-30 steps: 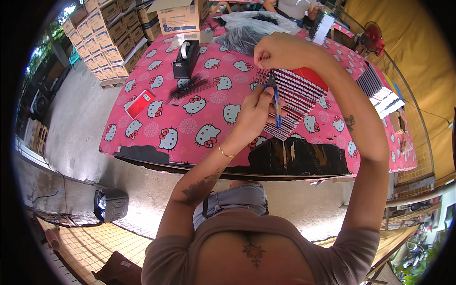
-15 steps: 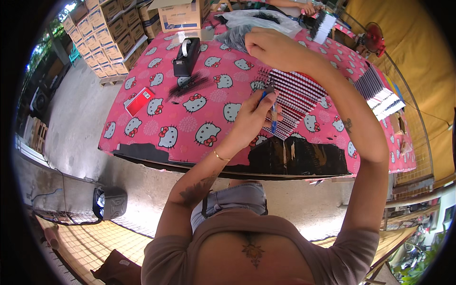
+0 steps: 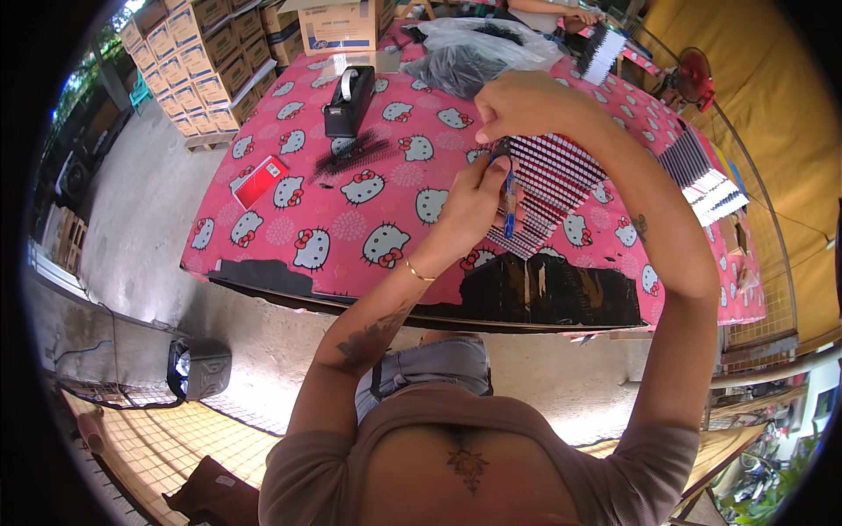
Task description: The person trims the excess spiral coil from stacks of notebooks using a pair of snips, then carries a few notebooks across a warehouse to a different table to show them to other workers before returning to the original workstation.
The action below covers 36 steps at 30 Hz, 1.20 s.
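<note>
My left hand (image 3: pixel 478 202) is closed around a slim tool with blue handles (image 3: pixel 510 206); its dark head points away from me, and its exact kind is unclear. Just beyond that head, my right hand (image 3: pixel 531 101) is bent over with curled fingers, its fingertips low beside the tool. Whatever it may pinch is hidden. Beneath and to the right of both hands lies an overlapping row of spiral-bound notebooks (image 3: pixel 557 180), red and white with dark coils. Left of my hands, loose black spiral coils (image 3: pixel 355 158) lie on the pink patterned table cover (image 3: pixel 342 272).
A black tape dispenser (image 3: pixel 348 101) and a small red notebook (image 3: pixel 260 181) sit on the left. Behind my hands is a plastic bag of black coils (image 3: pixel 456 66). More notebooks (image 3: pixel 702 175) lie at right. Cartons (image 3: pixel 202 66) are stacked far left; another person's arm (image 3: pixel 561 10) shows at the back.
My right hand has come nearer and slightly right, away from the plastic bag toward the tool's head. My left hand, still on the tool, has shifted slightly right.
</note>
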Each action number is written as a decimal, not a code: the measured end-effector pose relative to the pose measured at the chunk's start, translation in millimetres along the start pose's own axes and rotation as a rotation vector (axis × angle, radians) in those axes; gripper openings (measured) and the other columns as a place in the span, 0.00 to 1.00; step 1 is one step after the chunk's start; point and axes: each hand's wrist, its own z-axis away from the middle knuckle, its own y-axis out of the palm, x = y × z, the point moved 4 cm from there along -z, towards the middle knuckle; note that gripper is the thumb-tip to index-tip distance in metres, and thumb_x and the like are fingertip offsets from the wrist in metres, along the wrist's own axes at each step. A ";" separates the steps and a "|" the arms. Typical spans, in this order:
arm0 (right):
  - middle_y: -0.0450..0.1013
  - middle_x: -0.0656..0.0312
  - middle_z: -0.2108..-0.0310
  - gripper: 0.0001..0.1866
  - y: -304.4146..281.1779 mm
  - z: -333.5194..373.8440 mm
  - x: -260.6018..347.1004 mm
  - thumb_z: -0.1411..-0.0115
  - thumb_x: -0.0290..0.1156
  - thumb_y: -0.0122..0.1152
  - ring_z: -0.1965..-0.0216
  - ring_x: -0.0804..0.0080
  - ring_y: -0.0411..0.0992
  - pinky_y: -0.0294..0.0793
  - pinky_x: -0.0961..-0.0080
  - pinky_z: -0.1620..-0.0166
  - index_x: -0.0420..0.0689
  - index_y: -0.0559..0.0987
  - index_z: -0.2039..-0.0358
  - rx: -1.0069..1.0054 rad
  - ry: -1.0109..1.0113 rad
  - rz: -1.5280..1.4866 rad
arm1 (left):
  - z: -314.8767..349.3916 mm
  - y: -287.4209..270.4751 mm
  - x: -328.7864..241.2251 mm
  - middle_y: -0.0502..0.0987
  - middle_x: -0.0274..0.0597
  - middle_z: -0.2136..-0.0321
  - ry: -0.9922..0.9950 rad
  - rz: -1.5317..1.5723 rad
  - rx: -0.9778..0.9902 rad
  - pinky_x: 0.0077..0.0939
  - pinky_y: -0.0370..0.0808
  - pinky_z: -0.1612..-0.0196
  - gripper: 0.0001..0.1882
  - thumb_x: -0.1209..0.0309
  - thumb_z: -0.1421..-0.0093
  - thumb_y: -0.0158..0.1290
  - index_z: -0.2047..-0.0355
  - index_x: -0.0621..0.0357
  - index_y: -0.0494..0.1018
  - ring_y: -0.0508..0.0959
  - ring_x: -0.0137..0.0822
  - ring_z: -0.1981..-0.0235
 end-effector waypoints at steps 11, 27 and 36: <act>0.79 0.58 0.69 0.17 -2.6 -1.8 6.6 0.51 0.45 0.68 0.64 0.57 0.77 0.73 0.61 0.64 0.44 0.81 0.69 0.055 -0.056 -0.024 | 7.6 -3.5 9.0 0.75 0.42 0.70 -0.038 0.012 -0.003 0.29 0.80 0.73 0.22 0.58 0.29 0.39 0.49 0.66 0.65 0.80 0.35 0.74; 0.79 0.53 0.73 0.17 12.7 -10.0 7.5 0.47 0.45 0.64 0.67 0.54 0.77 0.72 0.58 0.64 0.42 0.82 0.71 -0.001 -0.091 0.062 | 7.0 -2.1 21.4 0.75 0.43 0.72 -0.010 -0.014 -0.032 0.29 0.81 0.74 0.20 0.59 0.30 0.40 0.52 0.67 0.65 0.80 0.35 0.76; 0.78 0.52 0.74 0.17 8.8 -7.4 17.1 0.49 0.44 0.66 0.69 0.50 0.77 0.72 0.57 0.66 0.42 0.82 0.72 0.071 -0.068 0.125 | 6.9 -7.3 21.2 0.75 0.43 0.73 -0.019 -0.121 0.027 0.29 0.81 0.75 0.19 0.59 0.30 0.40 0.52 0.65 0.65 0.79 0.35 0.78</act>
